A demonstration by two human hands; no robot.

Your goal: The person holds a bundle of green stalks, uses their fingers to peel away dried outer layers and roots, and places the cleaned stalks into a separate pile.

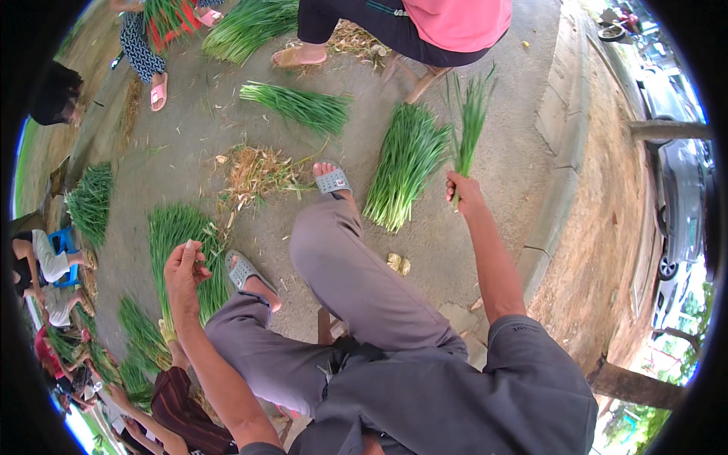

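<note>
My right hand (466, 193) grips a small bunch of long, chive-like greens (472, 125) by its pale stem ends, with the leaf tips pointing away from me. Just left of that bunch, a larger pile of the same greens (406, 165) lies on the pavement. My left hand (185, 276) is raised, its fingers loosely curled and apart, and no item shows in it. Beneath the left hand, in this view, spreads another pile of greens (182, 239). Between my sandalled feet and the far bundles sits a heap of dry brown trimmings (259, 173).
A loose bundle of greens (301, 105) lies ahead, near a seated person in a pink shirt (460, 25). More people sit along the left, one on a blue plastic stool (65, 256). A concrete kerb (560, 187) runs along the right, with parked cars (679, 199) beyond.
</note>
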